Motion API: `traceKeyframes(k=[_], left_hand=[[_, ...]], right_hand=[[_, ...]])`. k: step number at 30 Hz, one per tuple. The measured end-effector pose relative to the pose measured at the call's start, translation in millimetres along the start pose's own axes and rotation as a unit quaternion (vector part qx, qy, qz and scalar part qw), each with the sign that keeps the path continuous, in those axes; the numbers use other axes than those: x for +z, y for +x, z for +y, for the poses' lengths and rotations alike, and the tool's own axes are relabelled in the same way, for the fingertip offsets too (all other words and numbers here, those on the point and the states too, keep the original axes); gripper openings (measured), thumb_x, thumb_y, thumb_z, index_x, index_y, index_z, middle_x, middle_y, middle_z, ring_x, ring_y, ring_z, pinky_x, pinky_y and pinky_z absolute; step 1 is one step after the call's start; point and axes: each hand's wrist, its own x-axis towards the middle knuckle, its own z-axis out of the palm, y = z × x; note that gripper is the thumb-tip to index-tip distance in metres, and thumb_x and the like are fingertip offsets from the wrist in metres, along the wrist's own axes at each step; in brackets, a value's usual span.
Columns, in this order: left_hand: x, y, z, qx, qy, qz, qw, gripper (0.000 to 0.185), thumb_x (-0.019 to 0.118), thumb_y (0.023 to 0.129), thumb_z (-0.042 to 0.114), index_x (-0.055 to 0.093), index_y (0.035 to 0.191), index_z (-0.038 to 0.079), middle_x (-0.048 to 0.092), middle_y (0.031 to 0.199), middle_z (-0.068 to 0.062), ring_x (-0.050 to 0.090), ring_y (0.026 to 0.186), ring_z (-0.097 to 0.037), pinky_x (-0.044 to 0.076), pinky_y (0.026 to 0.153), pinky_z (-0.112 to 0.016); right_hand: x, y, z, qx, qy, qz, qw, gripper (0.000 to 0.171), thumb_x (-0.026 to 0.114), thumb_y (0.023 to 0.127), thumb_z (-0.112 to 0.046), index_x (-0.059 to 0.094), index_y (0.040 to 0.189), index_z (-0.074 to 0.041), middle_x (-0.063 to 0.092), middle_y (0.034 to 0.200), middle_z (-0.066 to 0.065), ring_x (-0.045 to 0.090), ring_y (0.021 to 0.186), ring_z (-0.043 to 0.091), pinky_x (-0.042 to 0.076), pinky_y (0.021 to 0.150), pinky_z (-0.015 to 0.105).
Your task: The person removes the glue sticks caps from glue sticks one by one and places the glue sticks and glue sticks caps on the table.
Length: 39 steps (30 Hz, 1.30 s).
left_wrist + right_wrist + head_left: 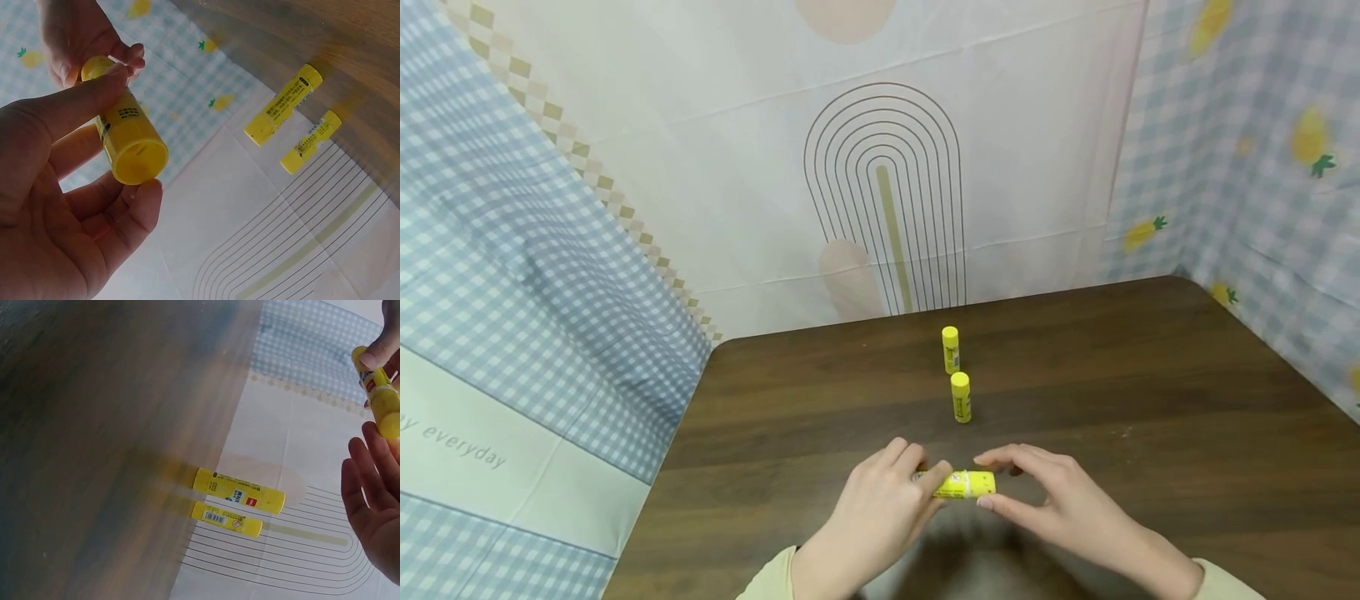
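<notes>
A yellow glue stick [966, 484] is held level just above the dark wooden table [1150, 400], near its front edge. My left hand [927, 471] grips the stick's left end, thumb across the label. In the left wrist view the stick's flat end [134, 159] points at the camera. My right hand [985, 481] pinches the right end between thumb and fingertips. Two more yellow glue sticks stand upright behind, one nearer [960, 397] and one farther [951, 349]. Both also show in the left wrist view [284, 103] [311, 142] and the right wrist view [237, 490] [226, 519].
Cloth backdrops wall in the table: blue gingham [535, 275] on the left, a white sheet with an arch pattern [887, 200] at the back, and pineapple-print gingham [1262, 167] on the right. Bare wood lies on both sides of the hands.
</notes>
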Motion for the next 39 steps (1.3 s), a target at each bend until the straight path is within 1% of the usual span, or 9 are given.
traceKeyframes(k=[3,6,9,14,21,24,29,33,39], left_hand=[[-0.5,-0.2,0.5,0.002,0.0,0.004,1.0,0.032,0.089,0.077,0.033,0.074,0.101,0.019,0.06,0.085,0.005,0.051,0.077,-0.011,0.048,0.068,-0.02],[-1.0,-1.1,1.1,0.003,0.0,0.0,1.0,0.032,0.089,0.077,0.034,0.074,0.101,0.019,0.06,0.085,0.006,0.05,0.077,-0.01,0.048,0.068,-0.019],[-2.1,-2.1,1.7,0.003,0.004,-0.003,1.0,0.032,0.088,0.077,0.036,0.073,0.101,0.02,0.06,0.085,0.006,0.05,0.077,-0.01,0.048,0.068,-0.019],[-2.9,-1.4,1.8,0.003,0.01,0.008,0.9999,0.031,0.088,0.078,0.035,0.072,0.1,0.019,0.06,0.083,0.005,0.049,0.076,-0.011,0.048,0.067,-0.02],[-2.2,-0.9,2.3,0.004,0.015,0.018,0.9997,0.032,0.089,0.076,0.033,0.071,0.098,0.018,0.06,0.082,0.005,0.049,0.075,-0.011,0.047,0.066,-0.02],[-2.0,-0.9,2.2,0.004,0.017,0.02,0.9997,0.032,0.089,0.076,0.034,0.071,0.098,0.018,0.06,0.082,0.005,0.049,0.075,-0.011,0.047,0.066,-0.021],[-2.6,-1.2,1.3,0.004,0.02,0.019,0.9996,0.033,0.088,0.077,0.034,0.071,0.1,0.018,0.061,0.084,0.005,0.051,0.076,-0.011,0.048,0.067,-0.021],[-4.0,-1.1,0.3,0.003,0.021,0.013,0.9997,0.033,0.088,0.077,0.034,0.071,0.101,0.018,0.062,0.084,0.005,0.051,0.077,-0.011,0.049,0.068,-0.021],[-3.9,-4.3,-2.2,0.001,0.014,0.013,0.9998,0.033,0.088,0.078,0.035,0.071,0.101,0.019,0.063,0.085,0.006,0.052,0.077,-0.011,0.049,0.066,-0.02]], right_hand=[[0,1,1,0.012,0.023,-0.014,1.0,0.032,0.08,0.086,-0.014,0.068,0.114,-0.025,0.07,0.102,-0.014,0.062,0.085,0.004,0.053,0.074,0.025],[2,0,3,0.0,0.045,-0.025,0.999,0.031,0.079,0.087,-0.012,0.068,0.112,-0.026,0.07,0.099,-0.013,0.062,0.084,0.004,0.053,0.072,0.022],[4,-1,7,-0.023,0.051,-0.019,0.998,0.033,0.081,0.085,-0.01,0.068,0.112,-0.023,0.07,0.098,-0.011,0.062,0.084,0.004,0.051,0.073,0.019],[6,0,9,-0.06,0.046,-0.003,0.997,0.037,0.083,0.081,-0.005,0.067,0.112,-0.019,0.068,0.098,-0.01,0.061,0.084,0.007,0.048,0.076,0.015],[3,4,5,-0.056,0.039,-0.018,0.998,0.039,0.083,0.082,-0.007,0.066,0.113,-0.024,0.065,0.103,-0.016,0.065,0.091,0.005,0.052,0.082,0.018],[4,5,5,-0.08,0.033,-0.01,0.996,0.034,0.081,0.084,-0.01,0.066,0.113,-0.019,0.066,0.105,-0.01,0.066,0.093,0.008,0.052,0.085,0.018],[7,6,8,-0.123,0.007,0.011,0.992,0.023,0.074,0.093,-0.023,0.067,0.113,-0.014,0.065,0.107,-0.006,0.064,0.096,0.01,0.049,0.089,0.016],[9,8,10,-0.153,-0.006,0.026,0.988,0.024,0.075,0.093,-0.024,0.067,0.112,-0.013,0.065,0.106,-0.005,0.063,0.096,0.01,0.048,0.089,0.017],[9,9,9,-0.144,-0.03,0.025,0.989,0.027,0.076,0.092,-0.026,0.067,0.115,-0.017,0.065,0.109,-0.01,0.062,0.098,0.008,0.048,0.089,0.016]])
